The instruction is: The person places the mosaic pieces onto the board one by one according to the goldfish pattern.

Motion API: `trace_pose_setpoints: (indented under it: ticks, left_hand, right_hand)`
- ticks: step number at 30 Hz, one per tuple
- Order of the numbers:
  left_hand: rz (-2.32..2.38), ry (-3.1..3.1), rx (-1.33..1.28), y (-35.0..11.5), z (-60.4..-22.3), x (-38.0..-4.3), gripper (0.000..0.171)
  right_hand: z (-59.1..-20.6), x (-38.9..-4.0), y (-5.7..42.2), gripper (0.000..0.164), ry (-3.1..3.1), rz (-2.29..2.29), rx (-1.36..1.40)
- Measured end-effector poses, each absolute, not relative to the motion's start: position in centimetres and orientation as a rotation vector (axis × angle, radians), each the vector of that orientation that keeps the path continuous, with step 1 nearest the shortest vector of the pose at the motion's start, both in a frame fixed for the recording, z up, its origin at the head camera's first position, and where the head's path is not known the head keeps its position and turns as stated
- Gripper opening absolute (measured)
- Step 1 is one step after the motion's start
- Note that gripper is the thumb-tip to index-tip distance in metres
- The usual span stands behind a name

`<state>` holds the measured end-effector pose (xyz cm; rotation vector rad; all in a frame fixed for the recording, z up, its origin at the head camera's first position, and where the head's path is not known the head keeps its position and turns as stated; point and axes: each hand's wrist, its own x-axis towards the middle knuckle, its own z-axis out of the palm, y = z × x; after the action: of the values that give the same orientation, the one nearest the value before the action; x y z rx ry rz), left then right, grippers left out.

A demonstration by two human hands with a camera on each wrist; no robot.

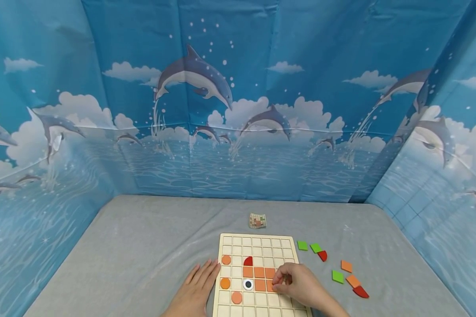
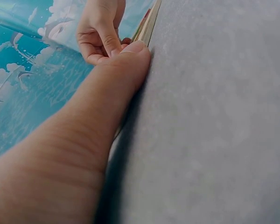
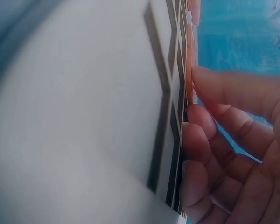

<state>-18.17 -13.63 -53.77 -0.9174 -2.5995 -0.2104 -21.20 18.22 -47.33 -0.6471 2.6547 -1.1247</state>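
A pale grid board (image 1: 267, 241) lies on the grey table. My left hand (image 1: 196, 286) rests flat beside its left edge, fingertips right at the rim. Over the board's right half, my right hand (image 1: 299, 281) pinches an orange square tile (image 1: 269, 286) with thumb and fingertips, down at a grid cell. The right wrist view shows the thumb against the tile's orange edge (image 3: 190, 70). More orange squares (image 1: 259, 272) sit alongside, with a red quarter-circle (image 1: 248, 261) above them. A white disc with a black centre (image 1: 248, 284) lies left of the squares. Several orange discs (image 1: 225, 283) occupy cells further left.
Right of the board lie loose green squares (image 1: 338, 276), orange squares (image 1: 346, 266) and red quarter-circles (image 1: 361, 292). A small printed pattern card (image 1: 258, 221) lies beyond the board's far edge. A dolphin-printed curtain (image 1: 222, 167) hangs around the table (image 1: 150, 237).
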Motion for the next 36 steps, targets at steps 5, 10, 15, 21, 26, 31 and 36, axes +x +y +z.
trace_pose_setpoints:
  ticks: [5,10,15,21,26,31,36]
  left_hand:
    - [-0.230,-2.610,-0.910,-13.5,-53.7,-18.1,0.117]
    - [-0.223,-2.598,-0.905,-13.4,-53.7,-18.1,0.119]
    - [-0.209,-2.607,-0.909,-13.4,-53.7,-18.1,0.118]
    - [-0.214,-2.613,-0.912,-13.5,-53.8,-18.1,0.117]
    - [-0.212,-2.620,-0.909,-13.6,-53.7,-18.1,0.116]
    - [-0.211,-2.627,-0.903,-13.5,-53.7,-18.0,0.114]
    - [-0.194,-2.615,-0.899,-13.5,-53.7,-18.0,0.113]
  right_hand:
    - [-47.4,-21.2,18.6,0.010,2.633,-1.160,-0.666]
    - [-47.2,-21.3,19.8,0.009,2.635,-1.220,-0.636]
    - [-46.9,-21.5,21.4,0.009,2.734,-1.173,-0.530]
    - [-46.4,-22.3,23.5,0.005,2.861,-1.069,-0.156]
    - [-46.5,-23.2,25.2,0.009,2.971,-0.960,-0.076]
    - [-47.0,-24.1,26.3,0.018,3.072,-0.827,-0.110]
    - [-47.1,-24.7,26.7,0.022,3.098,-0.711,-0.061]
